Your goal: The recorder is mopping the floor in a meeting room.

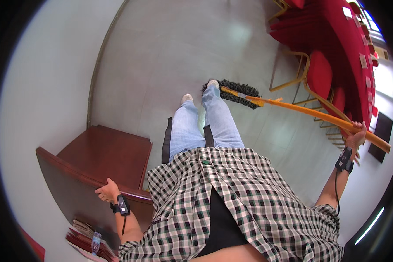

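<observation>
My right hand [357, 136] is wrapped around the orange pole [317, 114] of a dust mop, close to the pole's upper end. The pole slants down to a yellow frame and a dark, shaggy mop head [240, 91], which lies on the floor beside and partly behind my right shoe. At lower left, my left hand [108, 190] grips the top edge of a raised panel [75, 172] on dark reddish-brown wooden furniture. The flat wooden surface [108, 150] of that piece spreads out beyond the panel, against the wall.
Gold-framed chairs with red seats [319, 70] line a long table draped in red cloth [342, 42], right of the mop. Folders [82, 240] and a plastic bottle [96, 242] lie at lower left. A pale wall [49, 82] borders the grey floor [157, 52].
</observation>
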